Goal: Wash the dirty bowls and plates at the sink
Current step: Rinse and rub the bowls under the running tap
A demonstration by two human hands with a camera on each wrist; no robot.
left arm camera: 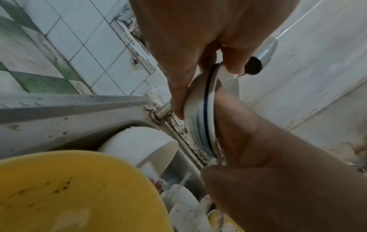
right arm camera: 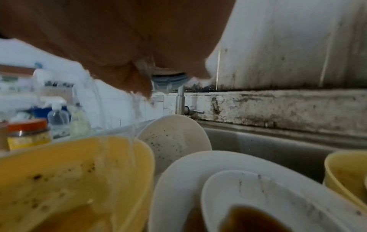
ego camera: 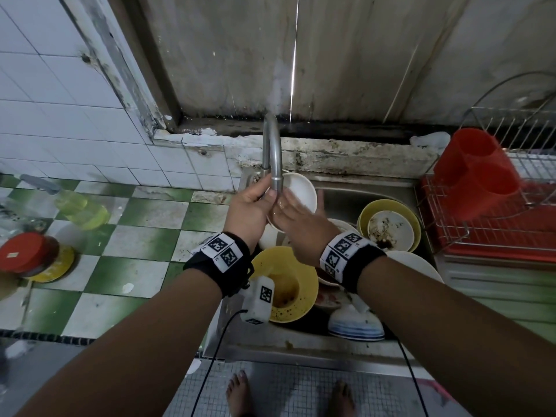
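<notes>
At the centre of the head view we hold a white bowl point(ego camera: 301, 191) under the faucet point(ego camera: 273, 152), over the sink point(ego camera: 361, 197). Our left hand point(ego camera: 251, 210) grips its rim at the left, thumb inside and fingers point(left arm camera: 178, 94) curled round the blue-striped outside. Our right hand point(ego camera: 301, 227) lies flat inside the bowl, fingers together against its inner wall. Water runs off below, into a yellow bowl point(ego camera: 288, 284) lower in the frame.

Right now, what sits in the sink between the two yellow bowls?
In the head view, a white plate, partly hidden behind the right hand, lies between the near yellow bowl and the far yellow bowl.
</notes>
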